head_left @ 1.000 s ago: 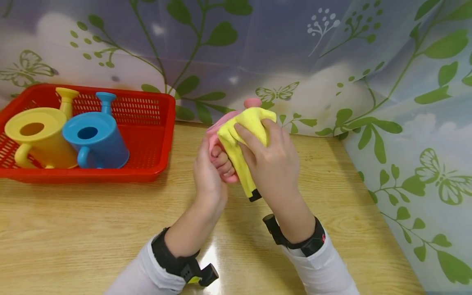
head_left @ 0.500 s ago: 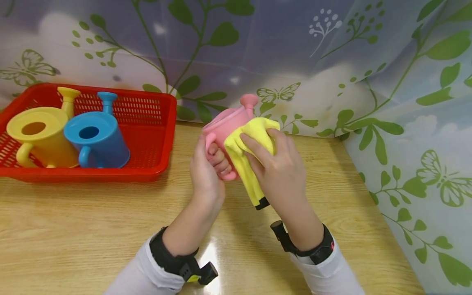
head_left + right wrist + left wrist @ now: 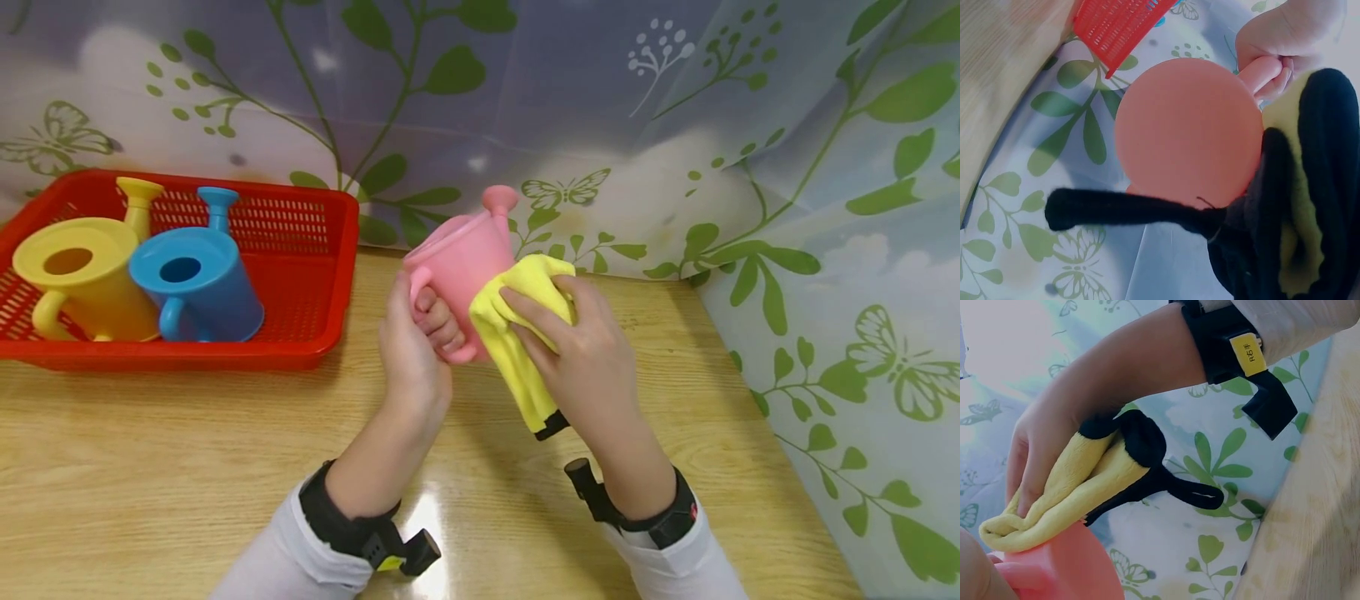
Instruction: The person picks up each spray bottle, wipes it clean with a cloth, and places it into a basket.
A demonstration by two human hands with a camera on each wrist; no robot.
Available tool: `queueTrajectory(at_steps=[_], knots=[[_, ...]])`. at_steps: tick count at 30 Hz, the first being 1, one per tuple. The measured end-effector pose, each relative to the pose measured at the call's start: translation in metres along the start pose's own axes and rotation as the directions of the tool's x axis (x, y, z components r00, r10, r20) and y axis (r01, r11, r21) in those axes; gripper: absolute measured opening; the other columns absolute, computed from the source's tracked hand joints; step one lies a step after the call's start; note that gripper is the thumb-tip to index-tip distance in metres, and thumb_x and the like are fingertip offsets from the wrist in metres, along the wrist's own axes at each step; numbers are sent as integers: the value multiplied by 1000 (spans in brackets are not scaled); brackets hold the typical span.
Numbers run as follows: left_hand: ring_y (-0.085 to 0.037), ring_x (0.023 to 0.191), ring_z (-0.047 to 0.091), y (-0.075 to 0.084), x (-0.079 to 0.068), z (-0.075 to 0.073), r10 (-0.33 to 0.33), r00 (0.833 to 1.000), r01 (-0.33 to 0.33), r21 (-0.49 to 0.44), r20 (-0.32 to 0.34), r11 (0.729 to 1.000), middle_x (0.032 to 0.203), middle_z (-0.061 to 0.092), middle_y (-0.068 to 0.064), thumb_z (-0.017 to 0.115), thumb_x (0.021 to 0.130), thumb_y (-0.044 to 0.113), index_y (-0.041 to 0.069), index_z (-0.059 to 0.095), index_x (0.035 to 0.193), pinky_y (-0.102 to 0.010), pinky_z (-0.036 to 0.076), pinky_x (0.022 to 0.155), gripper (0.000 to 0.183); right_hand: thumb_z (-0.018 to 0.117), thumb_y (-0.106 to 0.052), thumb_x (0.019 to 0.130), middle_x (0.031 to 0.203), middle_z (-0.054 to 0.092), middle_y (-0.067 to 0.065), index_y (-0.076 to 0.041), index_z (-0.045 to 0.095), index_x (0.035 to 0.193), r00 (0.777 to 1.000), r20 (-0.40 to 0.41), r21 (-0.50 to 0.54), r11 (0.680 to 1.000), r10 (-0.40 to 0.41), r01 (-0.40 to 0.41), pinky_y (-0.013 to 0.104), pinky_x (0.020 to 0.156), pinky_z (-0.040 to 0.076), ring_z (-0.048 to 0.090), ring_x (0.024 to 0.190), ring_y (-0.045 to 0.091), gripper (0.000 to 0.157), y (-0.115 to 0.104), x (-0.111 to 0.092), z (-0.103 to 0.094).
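A pink watering can [image 3: 463,258] is held up above the table, tilted, its spout pointing to the far right. My left hand [image 3: 420,342] grips its handle with curled fingers. Against the can's right side, my right hand [image 3: 588,358] holds a folded yellow cloth [image 3: 517,325] with black edging. In the left wrist view the cloth [image 3: 1072,494] touches the pink can [image 3: 1079,569], and a black loop hangs from it. The right wrist view shows the round bottom of the can [image 3: 1188,131] facing the camera, with the left hand [image 3: 1291,37] behind at the handle.
A red plastic basket [image 3: 300,354] stands at the left of the wooden table [image 3: 187,467]. In it are a yellow watering can [image 3: 105,283] and a blue watering can [image 3: 202,287]. A leaf-patterned cloth backdrop [image 3: 585,100] rises behind and to the right.
My right hand and the cloth have slid down and right along the can, baring more of its body and spout. The left hand has shifted slightly left with the can.
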State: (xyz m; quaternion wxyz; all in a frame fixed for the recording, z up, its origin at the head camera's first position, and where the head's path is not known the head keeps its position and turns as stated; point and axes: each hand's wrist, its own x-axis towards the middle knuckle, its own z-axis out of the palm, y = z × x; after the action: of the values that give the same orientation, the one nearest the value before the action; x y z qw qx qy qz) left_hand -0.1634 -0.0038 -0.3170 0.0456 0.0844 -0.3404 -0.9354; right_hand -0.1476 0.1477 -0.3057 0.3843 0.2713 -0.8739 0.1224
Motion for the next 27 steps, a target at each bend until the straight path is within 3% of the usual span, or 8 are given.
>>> queueTrajectory(at_steps=[7,15,27], knots=[[-9,43,19,1,-1,-1,42,999,-42,-1,17,999,51,22,5,33,103,35,16,29,62,-24,16,45,46,80,-17,78,107,58,25,-21,73,110,1000,24,51,999,12,-13,50,81,53,59,96,39,32,7,-5,-4],[-9,44,16,3,1,-2,5,1000,-5,2,-1,1000,52,21,6,33,102,39,18,29,65,-22,19,42,43,80,-15,77,106,57,24,-21,72,110,999,43,53,999,-1,-1,50,76,53,59,94,38,34,12,-15,-7],[-10,45,16,3,2,-2,26,1000,-26,4,6,1000,53,20,5,33,102,39,18,29,65,-23,17,42,43,82,-10,73,105,58,26,-21,73,109,995,97,10,1000,-11,10,48,67,55,61,88,39,39,13,-26,-21]])
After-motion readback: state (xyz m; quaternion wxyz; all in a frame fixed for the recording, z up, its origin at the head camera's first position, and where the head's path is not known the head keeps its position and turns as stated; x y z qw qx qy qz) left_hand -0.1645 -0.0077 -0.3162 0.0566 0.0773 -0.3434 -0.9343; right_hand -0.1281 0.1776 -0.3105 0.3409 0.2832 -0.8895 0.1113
